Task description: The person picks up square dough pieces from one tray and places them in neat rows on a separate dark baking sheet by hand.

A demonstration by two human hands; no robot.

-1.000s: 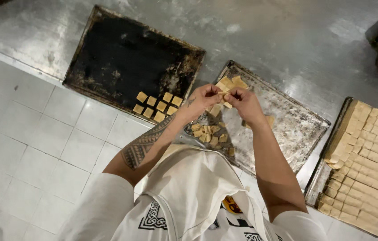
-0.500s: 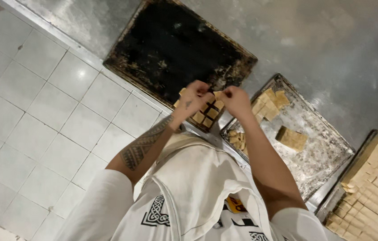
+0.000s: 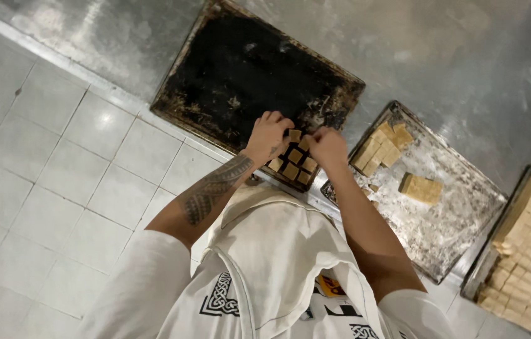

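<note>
In the head view, the left hand (image 3: pixel 267 136) and right hand (image 3: pixel 327 147) were both closed in a pinch on small tan dough squares (image 3: pixel 295 156) at the near corner of the dark baking tray (image 3: pixel 240 75). Good practice would be laying each flat, edges just beside the neighbours, rows unbroken. The square pieces had no evident long axis; their rows ran roughly parallel to the tray's edges.

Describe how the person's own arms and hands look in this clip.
Both hands, left hand and right hand, are bare: no gloves or rings visible. The left forearm carries a dark patterned tattoo band. Short white sleeves cover the upper arms; forearms are bare.
</note>
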